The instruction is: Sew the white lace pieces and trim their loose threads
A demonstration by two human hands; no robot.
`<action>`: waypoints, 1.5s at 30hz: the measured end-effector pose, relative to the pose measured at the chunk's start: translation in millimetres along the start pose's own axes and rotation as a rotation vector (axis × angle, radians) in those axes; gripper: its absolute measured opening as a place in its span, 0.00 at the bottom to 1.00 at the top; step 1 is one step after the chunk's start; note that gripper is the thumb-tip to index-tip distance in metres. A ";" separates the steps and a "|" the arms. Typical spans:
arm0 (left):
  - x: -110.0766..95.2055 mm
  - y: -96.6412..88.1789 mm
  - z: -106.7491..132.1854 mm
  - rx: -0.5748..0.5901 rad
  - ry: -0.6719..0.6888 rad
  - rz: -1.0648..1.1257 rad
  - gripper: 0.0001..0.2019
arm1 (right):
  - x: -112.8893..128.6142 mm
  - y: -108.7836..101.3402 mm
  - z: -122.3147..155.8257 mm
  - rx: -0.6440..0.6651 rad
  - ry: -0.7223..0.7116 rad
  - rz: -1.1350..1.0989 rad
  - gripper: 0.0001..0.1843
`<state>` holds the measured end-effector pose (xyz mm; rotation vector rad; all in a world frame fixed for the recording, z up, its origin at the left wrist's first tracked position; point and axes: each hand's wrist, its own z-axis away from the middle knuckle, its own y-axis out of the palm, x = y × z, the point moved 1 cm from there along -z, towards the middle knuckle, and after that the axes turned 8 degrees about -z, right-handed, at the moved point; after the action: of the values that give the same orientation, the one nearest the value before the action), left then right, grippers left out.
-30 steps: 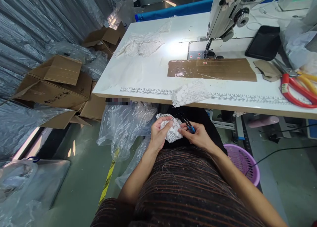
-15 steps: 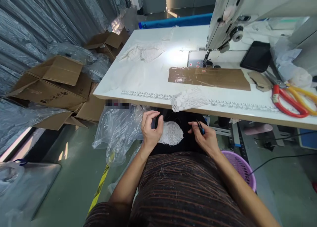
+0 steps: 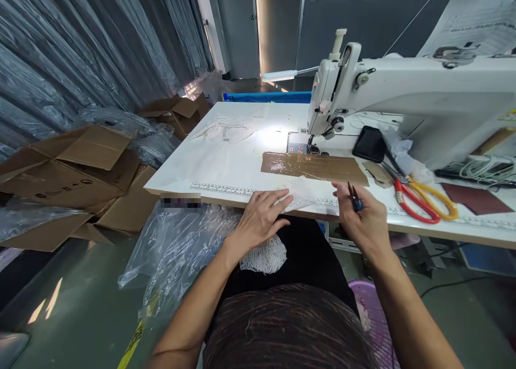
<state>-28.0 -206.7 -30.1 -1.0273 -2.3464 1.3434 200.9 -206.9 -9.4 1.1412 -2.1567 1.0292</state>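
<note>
My left hand (image 3: 261,217) reaches with fingers stretched to the front edge of the white sewing table (image 3: 226,159), its fingertips on a white lace piece (image 3: 300,201) that lies over the printed ruler. Another white lace piece (image 3: 264,257) rests on my lap below that hand. My right hand (image 3: 363,218) is closed round small blue thread snips (image 3: 355,198), their tips pointing up, at the table edge right of the lace.
A white sewing machine (image 3: 403,89) stands at the back right, with a brown cardboard sheet (image 3: 314,167) before its needle. Red and yellow scissors (image 3: 419,200) and a black phone (image 3: 368,143) lie to the right. Cardboard boxes (image 3: 68,170) and plastic bags (image 3: 173,245) sit left; a purple basket (image 3: 373,310) is below.
Both hands rose from my lap to the table edge. My left hand let go of the lap lace and opened onto the lace on the table. The view tilted up.
</note>
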 end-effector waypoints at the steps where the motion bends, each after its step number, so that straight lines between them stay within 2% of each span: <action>1: 0.1 -2.3 1.3 0.025 -0.010 -0.026 0.18 | 0.2 1.0 -1.5 0.027 0.016 -0.033 0.14; 3: -2.8 -11.8 4.7 -0.001 -0.080 0.018 0.12 | 3.4 4.2 0.3 0.085 0.038 -0.134 0.14; 5: -8.8 -25.4 10.4 -0.019 -0.232 0.207 0.06 | 8.4 8.6 7.8 0.143 0.088 -0.282 0.14; 6: -12.4 -32.1 14.4 -0.005 -0.337 0.342 0.09 | 10.8 11.5 13.2 0.184 0.135 -0.369 0.15; 8: -19.3 -41.9 24.9 0.097 -0.557 0.661 0.15 | 14.8 19.2 26.0 0.322 0.252 -0.557 0.19; 10: -24.8 -43.7 37.4 0.228 -0.761 1.006 0.18 | 17.0 29.0 39.5 0.491 0.368 -0.738 0.24; 12: -27.4 -36.3 50.5 0.293 -0.963 1.307 0.20 | 17.0 39.7 52.7 0.626 0.469 -0.875 0.30; 14: -27.6 -21.0 63.3 0.322 -1.136 1.518 0.22 | 14.2 50.0 66.1 0.706 0.593 -0.915 0.34; 17: -25.4 7.1 80.2 0.397 -1.274 1.708 0.29 | 5.0 62.8 87.6 0.750 0.765 -0.825 0.27; 19: -22.7 22.4 89.7 0.433 -1.289 1.794 0.36 | -4.3 69.2 100.9 0.701 0.774 -0.727 0.23; 21: -18.6 31.7 97.7 0.398 -1.264 1.798 0.38 | -15.2 74.3 111.1 0.619 0.727 -0.631 0.26; 24: -11.9 35.6 107.1 0.299 -1.239 1.638 0.32 | -28.5 78.7 118.3 0.492 0.665 -0.508 0.25; 27: -8.1 34.0 110.7 0.268 -1.226 1.553 0.40 | -29.8 79.1 119.1 0.433 0.602 -0.449 0.18; 29: -7.1 32.9 109.7 0.254 -1.213 1.572 0.41 | -23.4 79.4 120.1 0.493 0.498 -0.479 0.15; 32: -6.2 32.5 106.7 0.226 -1.212 1.596 0.32 | -12.1 81.6 124.1 0.608 0.255 -0.527 0.15; 35: -5.5 32.0 105.6 0.282 -1.176 1.608 0.29 | -8.9 84.9 128.6 0.637 0.116 -0.454 0.12; 39: -1.7 26.3 107.2 0.431 -1.013 1.486 0.25 | -13.2 85.0 130.1 0.652 0.095 -0.360 0.12; 42: 4.7 17.2 106.6 0.407 -0.909 1.397 0.20 | -14.6 81.2 129.3 0.690 0.121 -0.344 0.09; 45: 9.0 9.1 103.4 0.379 -0.849 1.397 0.18 | -13.2 76.2 126.7 0.686 0.233 -0.352 0.06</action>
<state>-84.7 -265.2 -95.0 -2.4518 -1.3125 2.9671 134.7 -274.0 -124.1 1.5295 -1.3725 1.6865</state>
